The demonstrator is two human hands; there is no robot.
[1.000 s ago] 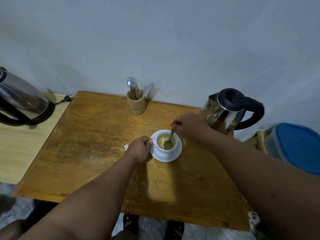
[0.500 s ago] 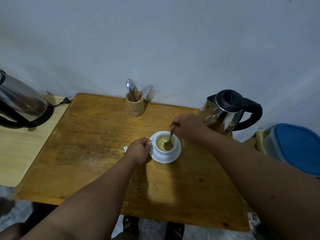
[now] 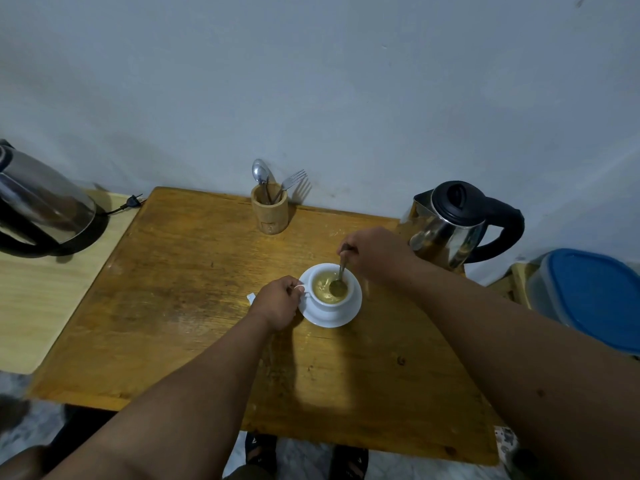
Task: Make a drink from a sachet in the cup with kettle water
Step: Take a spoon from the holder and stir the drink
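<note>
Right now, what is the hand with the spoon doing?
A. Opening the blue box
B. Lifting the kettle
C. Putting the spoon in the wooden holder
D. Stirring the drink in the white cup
D. The right hand pinches the spoon, whose bowl sits in the yellowish drink inside the cup, while the left hand holds the cup's handle.

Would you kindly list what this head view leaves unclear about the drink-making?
- Sachet: only a white corner shows; the left hand covers the rest.
- Left kettle: cut off by the frame's left edge.
- Kettle water level: hidden by its closed lid.
- Spoon handle top: wrapped by the right hand.
</note>
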